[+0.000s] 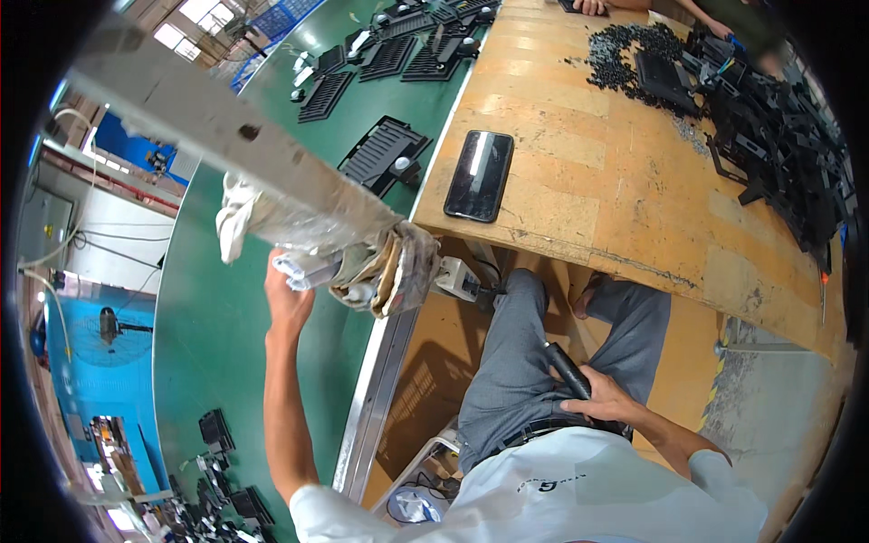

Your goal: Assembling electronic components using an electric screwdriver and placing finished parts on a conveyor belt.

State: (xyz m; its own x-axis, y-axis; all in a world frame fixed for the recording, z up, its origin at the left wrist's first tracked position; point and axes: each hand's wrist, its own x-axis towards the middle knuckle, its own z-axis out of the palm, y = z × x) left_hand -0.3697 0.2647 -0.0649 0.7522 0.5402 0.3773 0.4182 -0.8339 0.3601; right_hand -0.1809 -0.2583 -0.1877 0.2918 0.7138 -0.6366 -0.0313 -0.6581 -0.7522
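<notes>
My right hand [605,396] is closed round a black cylindrical tool [568,369], held slantwise over my lap; its exact kind is not clear. My left hand [290,303] reaches over the green conveyor belt to a white folded bundle [308,270]. That bundle hides most of its fingers, so I cannot tell whether they grip it. Beside it, pale gloves or cloths [385,276] are bunched under clear plastic wrapping on a slanting metal post [235,127]. On the wooden table lies a black smartphone [480,176], near the corner closest to the belt.
Black ribbed plastic housings [385,154] lie along the green belt [217,344]. More black parts [222,484] sit at its near left. Black plastic frames [769,154] and small black pieces [625,54] are piled on the table [561,181]. Another person's hand [593,7] rests at the far edge.
</notes>
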